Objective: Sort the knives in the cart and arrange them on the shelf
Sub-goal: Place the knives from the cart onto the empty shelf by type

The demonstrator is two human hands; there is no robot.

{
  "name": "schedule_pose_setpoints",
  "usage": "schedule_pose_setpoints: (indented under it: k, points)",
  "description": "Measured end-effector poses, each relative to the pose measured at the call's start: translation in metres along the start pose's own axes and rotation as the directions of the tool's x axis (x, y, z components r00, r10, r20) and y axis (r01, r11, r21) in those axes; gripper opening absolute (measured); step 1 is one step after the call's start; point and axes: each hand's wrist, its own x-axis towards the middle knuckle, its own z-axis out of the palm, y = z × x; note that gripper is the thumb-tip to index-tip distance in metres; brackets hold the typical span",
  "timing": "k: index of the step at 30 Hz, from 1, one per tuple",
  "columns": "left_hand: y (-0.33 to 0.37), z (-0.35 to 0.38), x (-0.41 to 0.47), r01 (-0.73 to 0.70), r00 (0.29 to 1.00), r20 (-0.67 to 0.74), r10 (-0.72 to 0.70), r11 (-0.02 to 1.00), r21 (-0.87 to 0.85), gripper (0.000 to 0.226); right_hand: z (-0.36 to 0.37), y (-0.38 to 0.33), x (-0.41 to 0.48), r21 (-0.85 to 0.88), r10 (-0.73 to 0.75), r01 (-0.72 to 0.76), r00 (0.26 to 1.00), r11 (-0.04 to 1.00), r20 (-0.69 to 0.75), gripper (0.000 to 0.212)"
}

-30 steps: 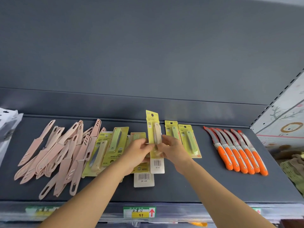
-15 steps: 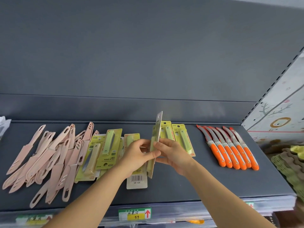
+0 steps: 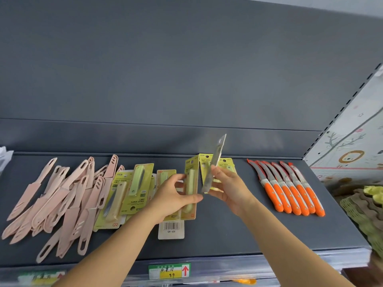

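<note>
My left hand [image 3: 174,198] grips a yellow-green carded fruit knife [image 3: 191,183], face toward me, above the dark shelf [image 3: 228,230]. My right hand [image 3: 230,185] pinches a second carded knife [image 3: 214,162], turned edge-on and tilted up to the right. Two more carded knives [image 3: 224,162] lie flat behind my hands. A loose overlapping group of carded knives [image 3: 128,195] lies to the left. A white card with a barcode [image 3: 171,229] lies under my left wrist.
A heap of pink sheathed knives [image 3: 62,199] covers the shelf's left part. Several orange-handled knives [image 3: 290,193] lie in a neat row at the right. A price label [image 3: 169,271] sits on the shelf's front rail. Green and brown goods [image 3: 364,210] fill the right edge.
One held stack has separated into two packs: the left hand now holds one facing me, the right hand has turned the other edge-on and moved it right.
</note>
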Motion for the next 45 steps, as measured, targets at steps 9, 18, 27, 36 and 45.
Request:
schedule_pose_setpoints:
  k: [9, 18, 27, 36, 45]
  points:
    - [0.022, 0.019, 0.035, 0.043, 0.963, -0.22, 0.156, 0.715, 0.698, 0.075, -0.041, 0.006, -0.016, -0.86, -0.243, -0.149, 0.923, 0.488, -0.298, 0.056]
    - [0.013, 0.045, 0.076, 0.042, 0.975, -0.16, 0.152, 0.583, 0.812, 0.069, -0.067, 0.026, -0.036, -0.923, -0.246, -0.184, 0.929, 0.337, -0.275, 0.063]
    - [0.008, 0.048, 0.055, -0.291, 0.948, 0.205, 0.244, 0.398, 0.87, 0.07, -0.068, 0.04, -0.034, -0.923, -0.29, -0.147, 0.921, 0.356, -0.258, 0.068]
    - [-0.004, 0.045, 0.055, -0.312, 0.926, 0.165, 0.339, 0.445, 0.84, 0.047, -0.061, 0.046, -0.042, -0.948, -0.298, -0.144, 0.926, 0.282, -0.23, 0.071]
    - [-0.018, 0.055, 0.034, -0.464, 0.863, 0.306, 0.402, 0.392, 0.795, 0.045, -0.047, 0.068, -0.064, -0.98, -0.292, -0.109, 0.944, 0.167, -0.154, 0.07]
